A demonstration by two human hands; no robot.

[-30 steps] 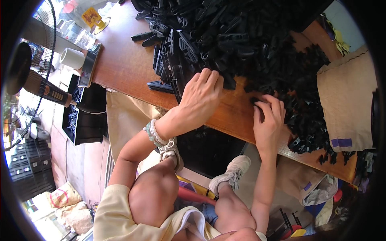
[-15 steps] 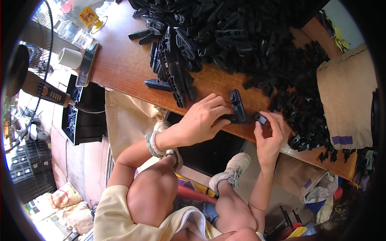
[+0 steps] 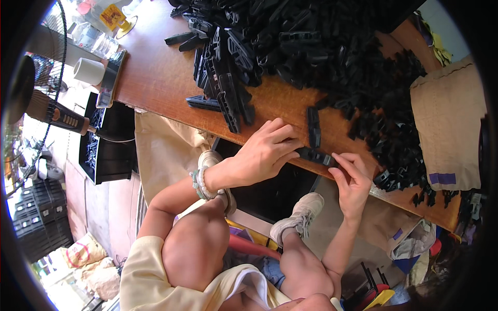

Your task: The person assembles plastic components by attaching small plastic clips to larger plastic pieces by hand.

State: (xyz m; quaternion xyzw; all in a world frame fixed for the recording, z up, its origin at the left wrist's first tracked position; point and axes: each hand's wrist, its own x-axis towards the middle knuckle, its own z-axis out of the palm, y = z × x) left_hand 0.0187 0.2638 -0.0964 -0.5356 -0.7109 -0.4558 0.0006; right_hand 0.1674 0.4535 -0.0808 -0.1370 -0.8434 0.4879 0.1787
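Note:
At the table's front edge, my left hand [image 3: 267,150] pinches one end of a dark black plastic part [image 3: 315,156]. My right hand [image 3: 355,181] is at the part's other end, thumb and fingertips closed round it; a small black piece that was in these fingers can no longer be told apart from the part. Just beyond, a second narrow black plastic part [image 3: 313,127] lies on the wood. Left of my hands, several long black clip-like parts [image 3: 223,93] lie in a loose bunch, and another black part [image 3: 203,103] sits apart from them.
A big heap of black parts [image 3: 290,46] covers the far table [image 3: 150,78]; smaller black pieces [image 3: 389,129] spread to the right beside a tan cloth bag [image 3: 446,124]. At left stand a fan [image 3: 62,116], a white roll [image 3: 88,71] and a black crate [image 3: 116,147] holding parts.
My right hand has brought the small black piece against the end of the part in my left hand. The second part, tilted up before, now lies flatter on the table.

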